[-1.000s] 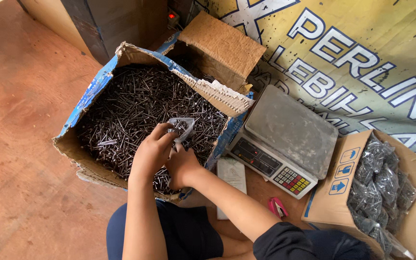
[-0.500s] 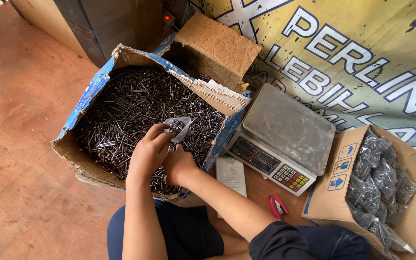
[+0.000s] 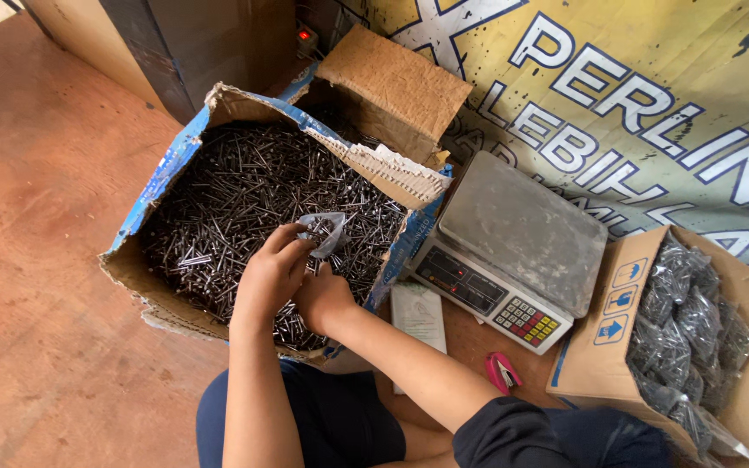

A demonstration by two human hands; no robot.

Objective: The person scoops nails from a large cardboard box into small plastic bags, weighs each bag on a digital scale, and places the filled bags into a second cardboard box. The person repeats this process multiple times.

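Little has shifted since the earlier frame: both hands stay over the torn box of nails, the view barely drifting. From the head camera, the left hand pinches the rim of the small clear bag, which stands just beyond its fingertips. Touching it on the near side, the right hand looks closed low on the bag, though its fingers are hidden. A grey scale sits to the right.

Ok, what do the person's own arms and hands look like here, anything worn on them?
Both hands are bare: no gloves, rings or watch show on the left hand or the right hand. The left forearm is uncovered as far as the frame shows. The right forearm is bare up to a dark, nearly black sleeve pushed up around the elbow. No markings or straps are visible.
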